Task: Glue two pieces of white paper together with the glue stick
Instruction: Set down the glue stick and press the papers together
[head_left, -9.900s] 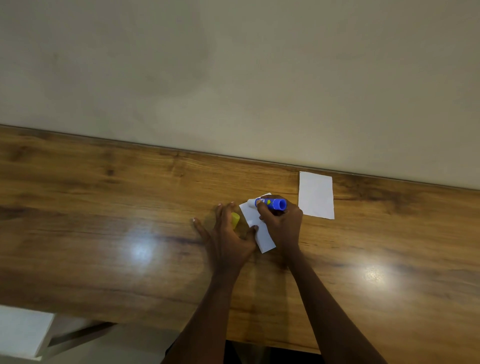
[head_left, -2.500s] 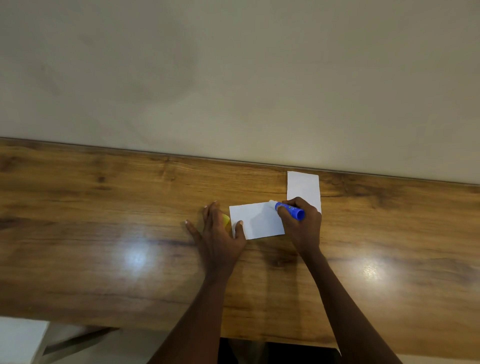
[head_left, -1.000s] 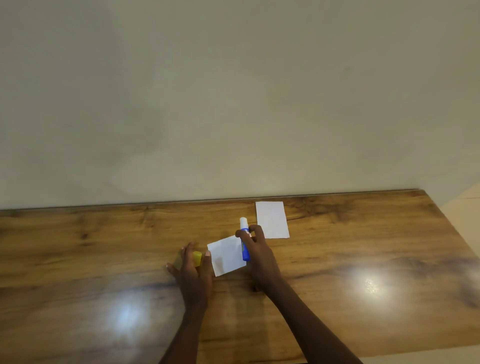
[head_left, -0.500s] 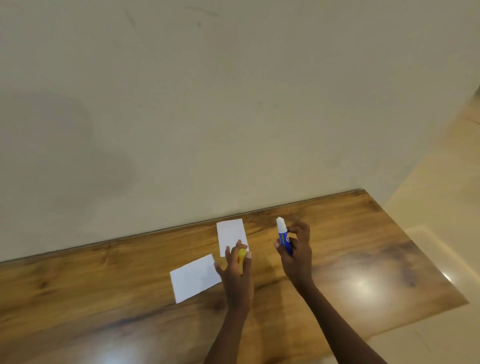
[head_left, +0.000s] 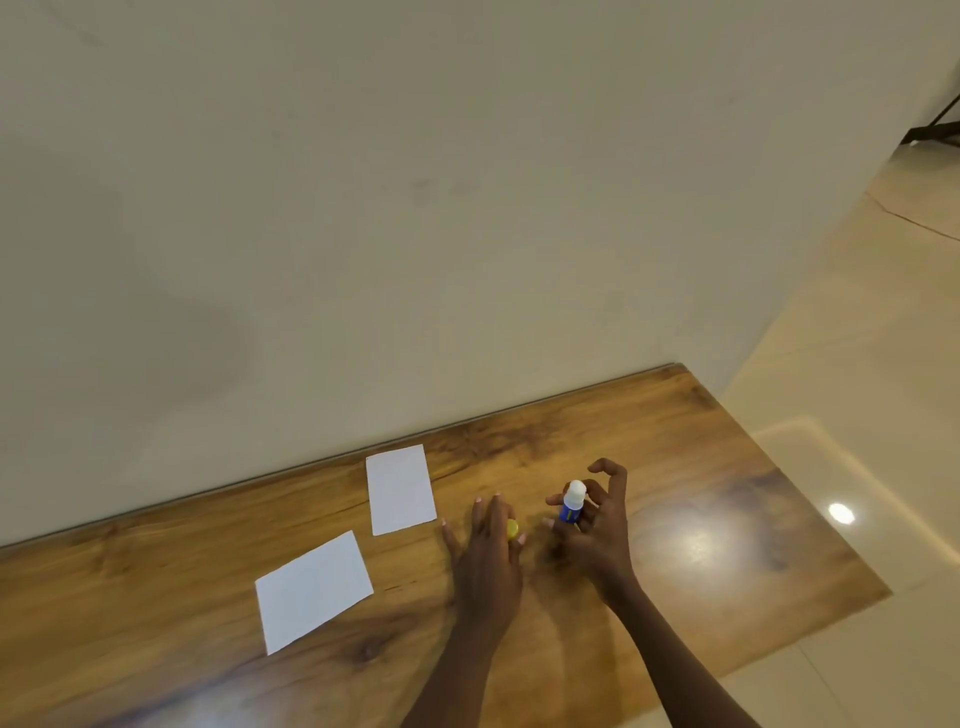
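Hiding most of the yellow cap behind the left hand, so only a small bit is peeking out. Covering the bottom of the glue stick with the right hand, and too blurry to read its label. Running off the left and bottom edges: the wooden table and both arms.

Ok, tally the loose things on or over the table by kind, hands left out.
Sheets of white paper: 2, far one, near one
Glue stick: 1
Yellow cap: 1
Total: 4
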